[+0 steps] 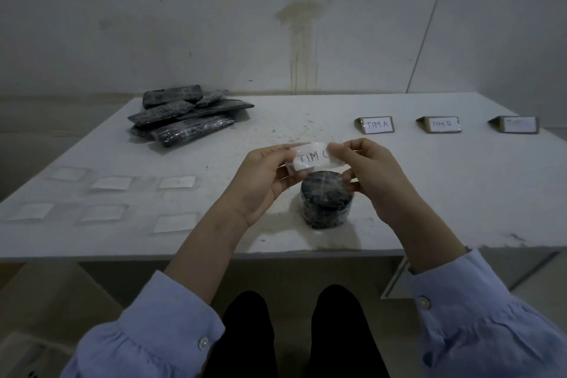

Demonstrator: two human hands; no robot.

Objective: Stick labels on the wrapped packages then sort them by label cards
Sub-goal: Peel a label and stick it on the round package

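A white label (310, 158) reading "TIM C" is stretched between my two hands above the table. My left hand (266, 179) pinches its left end and my right hand (372, 175) pinches its right end. Directly below the label stands a round dark wrapped package (325, 204), near the table's front edge. A pile of several dark wrapped packages (184, 115) lies at the back left. Three folded label cards stand in a row at the back right: "TIM A" (376, 125), a second card (441, 124), and a third card (518, 125) whose writing is too faint to read.
Several loose white labels (112, 183) lie in two rows on the left part of the white table (445, 193). The table's front edge runs just above my knees. A stained wall rises behind the table.
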